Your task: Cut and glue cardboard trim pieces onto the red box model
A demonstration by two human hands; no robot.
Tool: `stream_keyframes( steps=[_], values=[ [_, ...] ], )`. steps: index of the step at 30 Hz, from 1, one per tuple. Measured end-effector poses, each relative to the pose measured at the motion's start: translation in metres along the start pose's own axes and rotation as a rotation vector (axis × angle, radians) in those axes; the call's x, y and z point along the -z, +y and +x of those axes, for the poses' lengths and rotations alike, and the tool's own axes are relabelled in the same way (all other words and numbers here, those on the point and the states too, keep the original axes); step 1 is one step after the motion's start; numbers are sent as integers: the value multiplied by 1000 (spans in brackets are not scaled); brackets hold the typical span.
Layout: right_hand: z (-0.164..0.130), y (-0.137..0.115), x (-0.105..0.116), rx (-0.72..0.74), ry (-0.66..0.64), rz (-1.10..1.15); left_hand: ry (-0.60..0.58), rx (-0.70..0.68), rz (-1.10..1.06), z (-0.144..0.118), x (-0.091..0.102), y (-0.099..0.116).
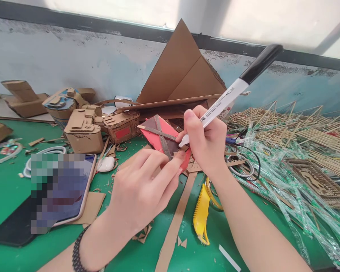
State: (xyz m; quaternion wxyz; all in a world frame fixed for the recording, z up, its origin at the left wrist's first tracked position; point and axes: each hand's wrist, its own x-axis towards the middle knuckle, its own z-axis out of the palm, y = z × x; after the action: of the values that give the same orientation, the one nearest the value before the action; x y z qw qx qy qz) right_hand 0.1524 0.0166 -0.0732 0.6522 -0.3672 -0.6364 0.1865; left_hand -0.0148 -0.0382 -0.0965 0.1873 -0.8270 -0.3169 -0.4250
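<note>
In my right hand (206,141) is a white marker (222,104), its black cap end pointing up and to the right. The white tip end slants down to a red and dark flat piece (167,130) crossed by thin brown strips; whether it touches cannot be made out. My left hand (144,185), closed, steadies that piece by its near edge, its fingertips close to the marker's tip and partly covering the piece. Below the hands, a yellow cutter (202,213) and a long cardboard strip (177,224) lie on the green table (124,249).
On the left lie two phones (73,196) (11,223), a white cable (44,155) and a white earbud case (106,164). Cardboard models (83,136) stand behind them. A large cardboard triangle (184,68) leans at the wall. Thin sticks (297,124) and plastic wrapping (294,204) cover the right.
</note>
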Motion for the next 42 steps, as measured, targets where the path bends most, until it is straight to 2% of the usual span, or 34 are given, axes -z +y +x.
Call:
stream_keyframes(
  steps=[15, 20, 42],
  values=[
    [0, 4, 0, 9, 2, 70, -11, -1, -17, 0, 0, 0],
    [2, 3, 0, 8, 48, 88, -4, 2, -16, 1, 0, 0],
    [1, 4, 0, 23, 34, 19, -24, 5, -28, -3, 0, 0]
  ],
)
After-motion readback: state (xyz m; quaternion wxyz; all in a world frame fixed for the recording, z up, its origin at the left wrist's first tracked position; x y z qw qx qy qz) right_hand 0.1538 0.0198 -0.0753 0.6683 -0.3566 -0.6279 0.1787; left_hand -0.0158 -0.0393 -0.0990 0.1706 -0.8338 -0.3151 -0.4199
